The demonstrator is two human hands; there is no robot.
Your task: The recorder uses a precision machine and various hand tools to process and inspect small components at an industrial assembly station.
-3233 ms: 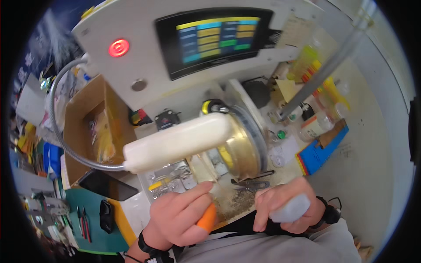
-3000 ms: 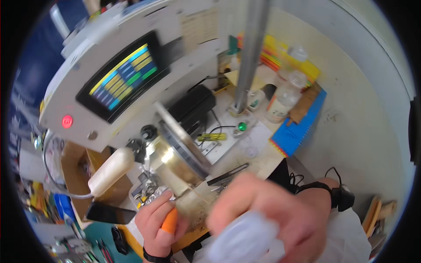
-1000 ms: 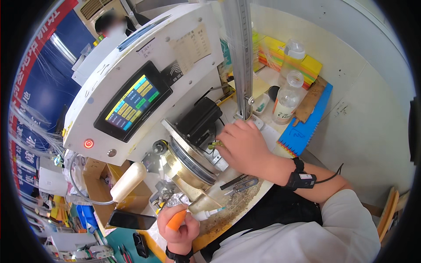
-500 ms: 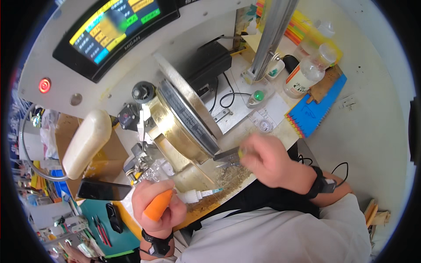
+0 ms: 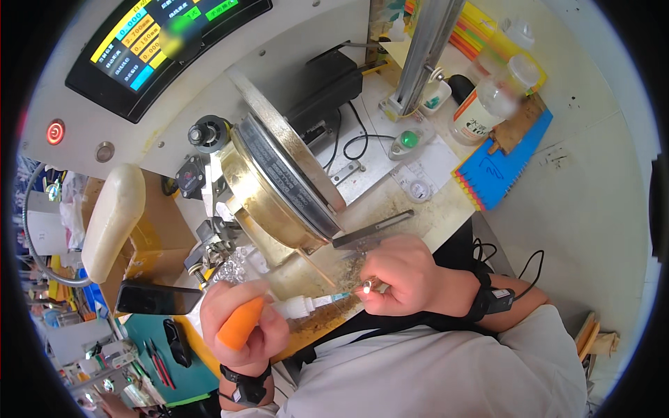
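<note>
While left hand (image 5: 240, 320) grips orange-handled tool (image 5: 240, 333) | right hand (image 5: 401, 275) pinches small shiny part (image 5: 367, 285) | brass disc (image 5: 279, 188) above

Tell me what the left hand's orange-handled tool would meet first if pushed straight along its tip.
Probably the right hand: the left hand's tool tip points at its fingertips.
</note>
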